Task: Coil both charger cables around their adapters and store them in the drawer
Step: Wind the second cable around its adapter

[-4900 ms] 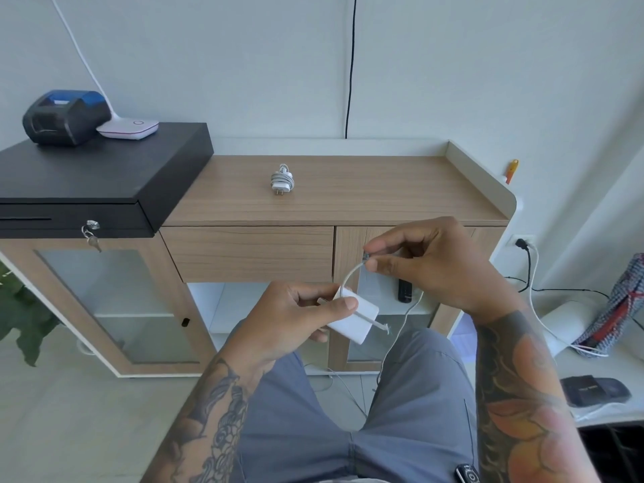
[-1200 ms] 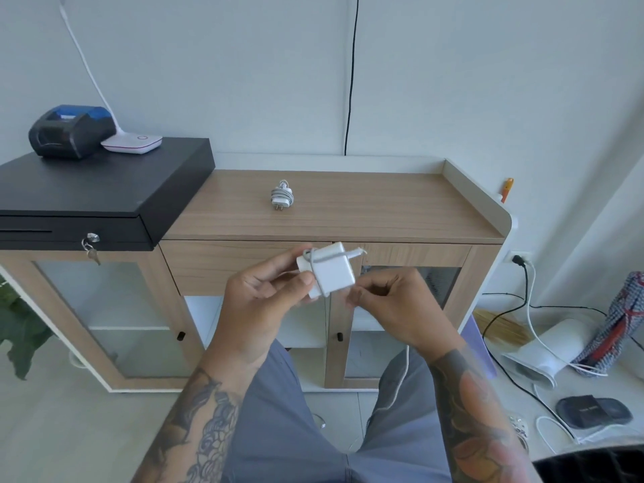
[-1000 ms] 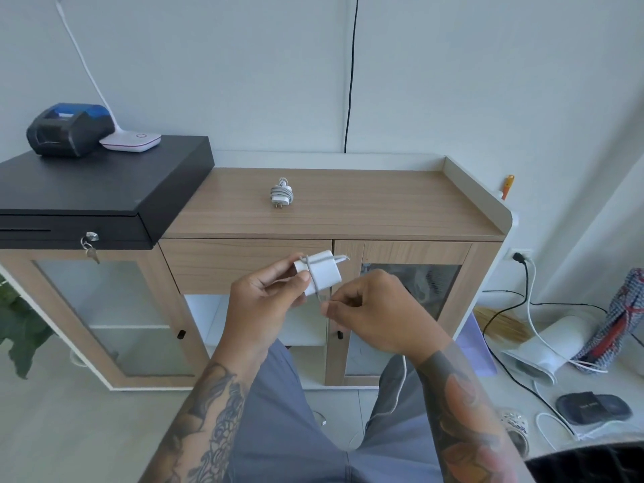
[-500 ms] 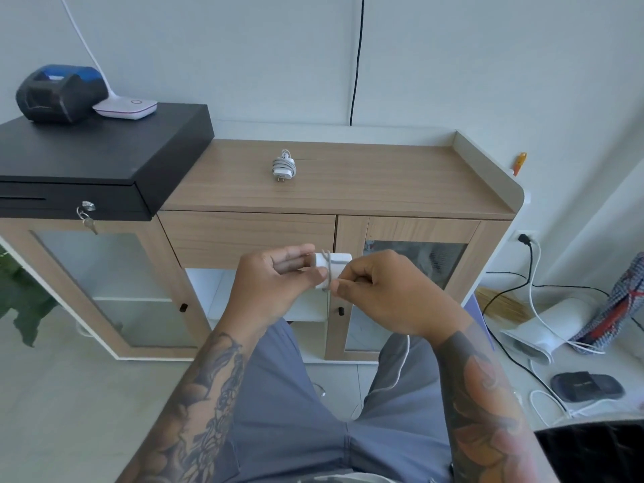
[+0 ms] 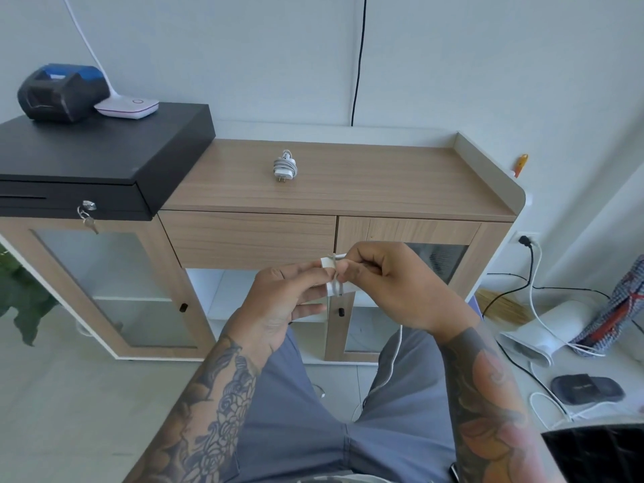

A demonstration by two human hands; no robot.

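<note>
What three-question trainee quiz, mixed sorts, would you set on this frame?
1. True or false: the coiled charger lies on the cabinet top.
2. The drawer is: A open, B closed.
3. Fill in: the left hand holds the white ____ while the right hand pinches its cable.

Key: 1 true; 2 B; 3 adapter.

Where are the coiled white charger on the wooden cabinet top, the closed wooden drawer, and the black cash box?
coiled white charger [image 5: 285, 166], head view, cable wraps.
closed wooden drawer [image 5: 249, 238], head view, front panel.
black cash box [image 5: 104, 148], head view, lid.
</note>
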